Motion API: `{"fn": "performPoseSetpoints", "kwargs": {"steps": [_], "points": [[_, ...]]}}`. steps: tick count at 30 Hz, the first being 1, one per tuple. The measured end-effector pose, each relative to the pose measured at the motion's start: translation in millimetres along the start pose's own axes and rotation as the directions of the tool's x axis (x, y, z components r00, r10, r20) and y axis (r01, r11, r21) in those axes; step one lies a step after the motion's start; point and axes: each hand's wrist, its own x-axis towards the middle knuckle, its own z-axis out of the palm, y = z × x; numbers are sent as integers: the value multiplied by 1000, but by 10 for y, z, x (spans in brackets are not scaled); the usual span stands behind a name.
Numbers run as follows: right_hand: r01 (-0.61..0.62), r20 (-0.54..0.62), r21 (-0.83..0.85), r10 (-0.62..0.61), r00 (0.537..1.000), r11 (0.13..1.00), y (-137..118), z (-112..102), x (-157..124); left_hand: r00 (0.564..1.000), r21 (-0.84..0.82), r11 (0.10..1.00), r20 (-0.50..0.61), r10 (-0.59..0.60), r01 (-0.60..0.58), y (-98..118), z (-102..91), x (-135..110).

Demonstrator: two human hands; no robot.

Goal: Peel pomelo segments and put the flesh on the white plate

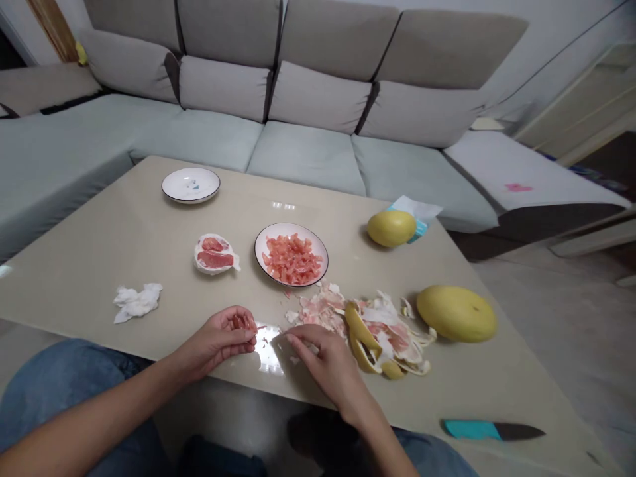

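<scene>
My left hand is closed with its fingers curled round a piece of reddish pomelo flesh, mostly hidden by the fingers. Just to its right, my right hand makes a pinch over the table's front edge; anything between thumb and fingertips is too small to name. Beyond both hands, a white dark-rimmed plate bears a heap of pink pomelo flesh. A partly peeled pomelo section rests left of that plate. Beside my right hand lie pale membrane scraps and yellow pomelo peel.
Two whole pomelos, one near and one far, sit at the right, the far one against a tissue pack. A teal-handled knife lies front right. Crumpled tissue and another plate are at the left.
</scene>
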Motion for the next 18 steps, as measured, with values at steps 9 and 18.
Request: {"fn": "performPoseSetpoints", "kwargs": {"steps": [9,18], "points": [[-42,-3,283,45,999,958,-270,282,-13,999,49,999,48,12,-14,-93,63,-14],[-62,-84,279,89,993,958,-264,346,-16,998,62,998,58,5,-9,-95,48,-16]]}}
